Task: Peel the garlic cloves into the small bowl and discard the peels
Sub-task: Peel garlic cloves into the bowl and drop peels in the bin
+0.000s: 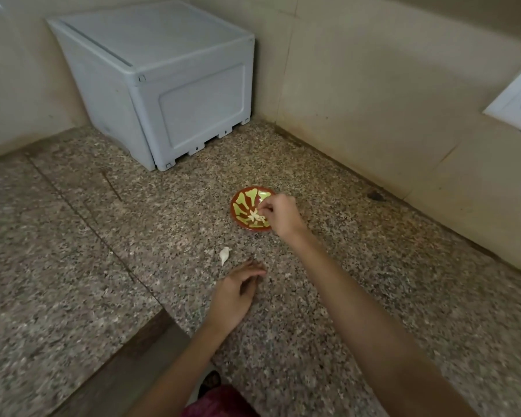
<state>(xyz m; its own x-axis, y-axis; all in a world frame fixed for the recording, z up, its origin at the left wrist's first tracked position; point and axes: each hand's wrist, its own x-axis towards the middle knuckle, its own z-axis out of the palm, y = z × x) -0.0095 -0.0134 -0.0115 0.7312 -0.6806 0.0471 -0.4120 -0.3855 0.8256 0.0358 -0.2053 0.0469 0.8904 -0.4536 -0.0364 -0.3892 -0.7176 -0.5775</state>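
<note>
The right hand [278, 215] covers the right side of the small bowl [244, 203], so the rim there is hidden. Its fingertips bend down over the pale garlic pieces [254, 217] in the bowl. Whether the grip holds one of them I cannot tell, and the pieces are too small to count. The left hand [238, 291] shows only its back, and what lies under its bent fingers is hidden. The small white piece [225, 254] on the bench [103, 236] may be a clove or a peel; it is too small to say. Both forearms are cut off by the lower edge, and so is the red cloth [220, 403]. The wall socket [518, 97] is cut off by the right edge. The dark spot [376, 195] on the bench near the wall is unclear.
</note>
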